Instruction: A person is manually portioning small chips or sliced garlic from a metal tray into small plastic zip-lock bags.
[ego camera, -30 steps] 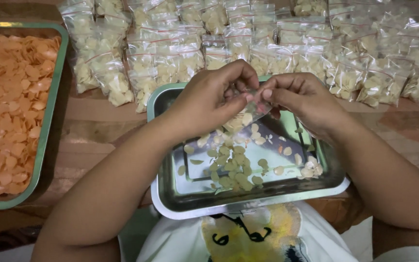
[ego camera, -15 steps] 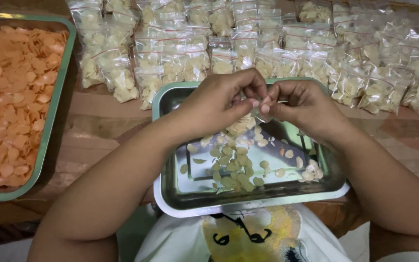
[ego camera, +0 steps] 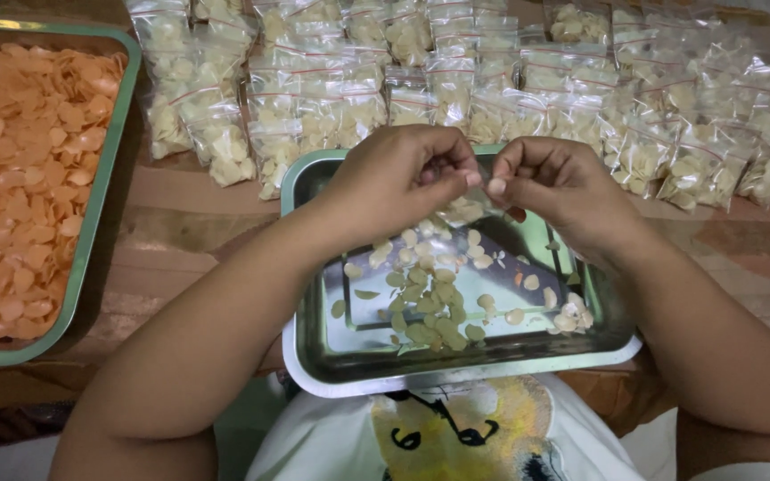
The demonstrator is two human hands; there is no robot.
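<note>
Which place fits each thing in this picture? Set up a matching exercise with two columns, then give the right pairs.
Things:
1. orange chips
2. sealed clear bags
3. loose pale chips
4. small clear bag

Places:
A. between both hands, above the steel tray
B. in the green-rimmed tray on the left
C. in rows along the table's far side
D. scattered on the steel tray's bottom

Pairs: 1-B, 2-C, 3-D, 4-A

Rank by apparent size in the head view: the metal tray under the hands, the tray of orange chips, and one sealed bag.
1. Metal tray, fully in view.
2. Tray of orange chips, cut off at the left edge, so its place against the metal tray is unsure.
3. One sealed bag, clearly smallest.
</note>
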